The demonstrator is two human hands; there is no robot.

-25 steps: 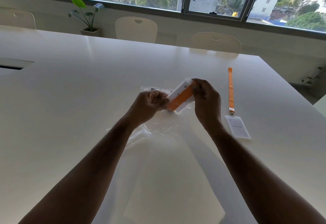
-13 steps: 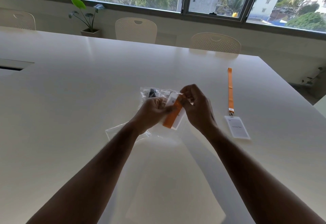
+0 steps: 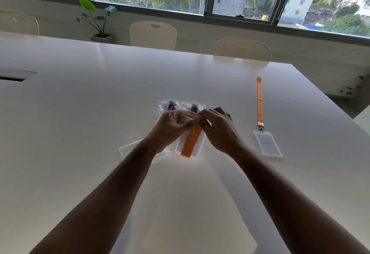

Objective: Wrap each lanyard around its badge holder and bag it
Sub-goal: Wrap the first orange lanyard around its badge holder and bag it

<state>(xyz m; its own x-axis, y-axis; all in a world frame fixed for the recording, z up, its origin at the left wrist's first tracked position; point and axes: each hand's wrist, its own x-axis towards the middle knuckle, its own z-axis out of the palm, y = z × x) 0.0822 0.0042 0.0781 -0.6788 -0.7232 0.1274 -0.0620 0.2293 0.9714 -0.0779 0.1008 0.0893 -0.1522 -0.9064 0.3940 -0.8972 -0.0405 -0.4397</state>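
My left hand (image 3: 170, 127) and right hand (image 3: 218, 127) pinch the clear bag (image 3: 189, 116) top, fingers pressed together | wrapped orange badge (image 3: 190, 143) hangs inside, above desk (image 3: 100, 113) centre | unwrapped lanyard (image 3: 259, 101) lies right | two packed bags (image 3: 172, 104) beyond.

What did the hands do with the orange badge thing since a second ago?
Both hands, left hand and right hand, turned the wrapped badge holder from tilted up to hanging down and lowered it toward the table, gripping its top edge. The other lanyard, its badge and the two filled bags stayed put.
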